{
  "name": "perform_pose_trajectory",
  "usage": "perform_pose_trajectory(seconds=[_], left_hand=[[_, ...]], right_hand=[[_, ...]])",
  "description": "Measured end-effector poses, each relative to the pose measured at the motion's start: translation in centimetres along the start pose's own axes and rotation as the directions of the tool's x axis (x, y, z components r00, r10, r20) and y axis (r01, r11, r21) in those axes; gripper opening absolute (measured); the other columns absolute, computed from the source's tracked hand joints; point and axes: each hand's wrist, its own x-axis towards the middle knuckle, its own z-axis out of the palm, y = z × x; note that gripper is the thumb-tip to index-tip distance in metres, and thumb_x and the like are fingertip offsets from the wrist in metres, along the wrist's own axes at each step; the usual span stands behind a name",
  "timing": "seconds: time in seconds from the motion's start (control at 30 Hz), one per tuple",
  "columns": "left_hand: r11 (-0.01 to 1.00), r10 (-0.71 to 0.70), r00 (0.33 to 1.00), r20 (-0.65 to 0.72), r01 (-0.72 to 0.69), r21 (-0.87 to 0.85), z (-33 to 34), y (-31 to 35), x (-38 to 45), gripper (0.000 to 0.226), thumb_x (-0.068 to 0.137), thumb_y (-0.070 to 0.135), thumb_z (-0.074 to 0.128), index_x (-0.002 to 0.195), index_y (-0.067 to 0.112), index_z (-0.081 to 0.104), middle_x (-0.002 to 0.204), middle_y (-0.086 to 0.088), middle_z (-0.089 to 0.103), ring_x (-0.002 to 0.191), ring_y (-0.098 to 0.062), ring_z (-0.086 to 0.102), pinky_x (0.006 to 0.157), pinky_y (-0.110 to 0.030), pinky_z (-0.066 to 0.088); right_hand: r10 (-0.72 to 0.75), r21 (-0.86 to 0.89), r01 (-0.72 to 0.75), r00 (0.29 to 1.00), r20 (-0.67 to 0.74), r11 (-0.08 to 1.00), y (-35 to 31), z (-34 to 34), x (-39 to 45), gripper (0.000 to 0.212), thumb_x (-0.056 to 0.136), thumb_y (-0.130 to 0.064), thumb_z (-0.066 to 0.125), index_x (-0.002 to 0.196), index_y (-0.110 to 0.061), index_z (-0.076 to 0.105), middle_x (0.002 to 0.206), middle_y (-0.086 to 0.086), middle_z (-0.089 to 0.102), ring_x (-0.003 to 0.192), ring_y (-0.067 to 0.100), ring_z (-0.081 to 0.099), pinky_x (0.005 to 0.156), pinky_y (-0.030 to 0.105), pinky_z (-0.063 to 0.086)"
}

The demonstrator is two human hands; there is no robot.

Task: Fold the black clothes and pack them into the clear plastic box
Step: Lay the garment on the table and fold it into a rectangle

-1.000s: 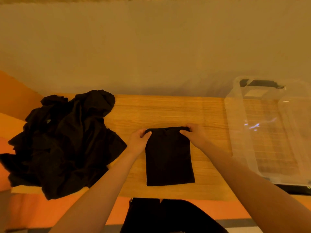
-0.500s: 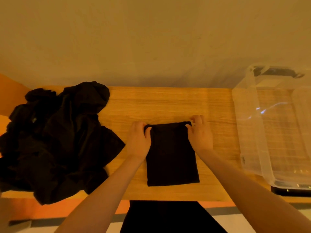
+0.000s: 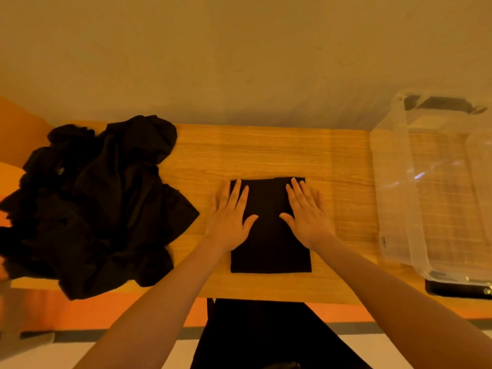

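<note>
I see a folded garment (image 3: pixel 270 230) in solid black, no print that I can make out. The heap of unfolded clothes (image 3: pixel 98 203) is the same black, with one tiny pale mark near its upper left. My table (image 3: pixel 266 153) is honey-yellow wood with fine horizontal grain. The plastic box (image 3: pixel 394 198) is clear and colourless, with a dark handle at its far end. The wall (image 3: pixel 239 54) reads plain tan under warm light. An orange band runs below the table edge.
</note>
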Motion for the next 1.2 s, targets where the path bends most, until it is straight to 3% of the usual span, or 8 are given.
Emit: perform_pose_trajectory(seconds=[0.13, 0.23, 0.43, 0.63, 0.77, 0.9, 1.1, 1.2], left_hand=[[0.971, 0.231, 0.96, -0.162, -0.215, 0.106, 0.1, 0.9, -4.0, 0.068, 0.089, 0.051, 0.026, 0.142, 0.008, 0.03, 0.151, -0.014, 0.028, 0.141, -0.028, 0.017, 0.114, -0.048, 0.016], [0.916, 0.394, 0.913, -0.103, -0.381, 0.129, 2.4, 0.8, -8.5, 0.064, 0.091, 0.052, 0.028, 0.139, 0.01, 0.034, 0.148, -0.01, 0.035, 0.139, -0.024, 0.022, 0.11, -0.043, 0.017], [0.952, 0.287, 0.958, -0.02, -0.283, 0.114, 4.6, -0.6, -10.7, 0.057, 0.091, 0.044, 0.031, 0.138, 0.013, 0.034, 0.144, -0.005, 0.042, 0.136, -0.018, 0.025, 0.109, -0.038, 0.019], [0.951, 0.306, 0.946, -0.104, -0.297, 0.09, 3.1, -0.2, -10.4, 0.045, 0.086, 0.031, 0.033, 0.114, 0.019, 0.066, 0.122, 0.001, 0.063, 0.118, -0.014, 0.056, 0.103, -0.035, 0.04], [0.955, 0.186, 0.959, -0.212, -0.227, -0.19, 1.8, 0.5, -10.1, 0.033, 0.091, 0.024, 0.042, 0.108, 0.016, 0.068, 0.115, 0.001, 0.067, 0.113, -0.014, 0.059, 0.1, -0.038, 0.046], [0.791, -0.093, 0.992, -0.083, 0.023, -0.612, -1.6, 1.3, -9.7, 0.023, 0.094, 0.018, 0.05, 0.112, 0.012, 0.063, 0.102, -0.003, 0.066, 0.088, -0.016, 0.061, 0.074, -0.025, 0.047], [0.658, -0.169, 0.981, -0.1, 0.037, -0.753, -5.2, 1.3, -7.5, 0.014, 0.096, 0.022, 0.047, 0.092, 0.017, 0.059, 0.074, -0.001, 0.056, 0.061, -0.008, 0.048, 0.053, -0.017, 0.036], [0.601, -0.215, 0.975, -0.064, 0.08, -0.795, -5.5, 1.6, -5.9, 0.015, 0.097, 0.025, 0.044, 0.096, 0.017, 0.056, 0.083, -0.001, 0.057, 0.071, -0.01, 0.052, 0.061, -0.021, 0.039]], right_hand=[[-0.184, -0.034, 0.181, 0.971, -0.155, 0.983, -0.1, -0.3, -2.8, 0.074, 0.09, -0.059, 0.011, 0.145, -0.011, 0.024, 0.151, 0.005, 0.018, 0.139, 0.019, 0.016, 0.115, 0.042, 0.014], [-0.357, -0.105, 0.35, 0.932, -0.06, 0.931, 0.3, 1.6, -6.6, 0.065, 0.092, -0.058, 0.014, 0.138, -0.016, 0.034, 0.144, 0.003, 0.04, 0.134, 0.018, 0.031, 0.112, 0.038, 0.011], [-0.331, -0.15, 0.327, 0.944, -0.003, 0.933, 1.2, 3.9, -9.0, 0.058, 0.086, -0.049, 0.031, 0.134, -0.018, 0.041, 0.135, 0.0, 0.052, 0.129, 0.014, 0.035, 0.112, 0.036, 0.006], [-0.392, -0.122, 0.374, 0.901, -0.188, 0.919, 1.1, 3.9, -8.9, 0.055, 0.06, -0.021, 0.085, 0.112, -0.018, 0.067, 0.123, 0.003, 0.063, 0.117, 0.016, 0.056, 0.095, 0.036, 0.041], [-0.292, 0.186, 0.331, 0.934, -0.207, 0.925, 0.7, 2.0, -9.2, 0.032, 0.087, -0.011, 0.061, 0.12, -0.011, 0.061, 0.126, 0.007, 0.06, 0.12, 0.02, 0.055, 0.103, 0.028, 0.034], [-0.047, 0.631, 0.038, 0.999, -0.002, 0.775, 0.4, -1.8, -9.1, 0.031, 0.095, -0.022, 0.05, 0.123, -0.013, 0.057, 0.111, 0.005, 0.064, 0.1, 0.019, 0.061, 0.082, 0.023, 0.048], [0.052, 0.797, -0.023, 0.999, -0.011, 0.604, 0.4, -5.1, -7.0, 0.015, 0.095, -0.019, 0.05, 0.105, -0.017, 0.061, 0.086, -0.006, 0.059, 0.077, 0.004, 0.055, 0.061, 0.009, 0.042], [0.128, 0.833, -0.079, 0.992, 0.01, 0.547, 0.4, -5.2, -5.7, 0.018, 0.096, -0.018, 0.047, 0.105, -0.012, 0.061, 0.092, -0.002, 0.059, 0.085, 0.009, 0.055, 0.065, 0.012, 0.041]])
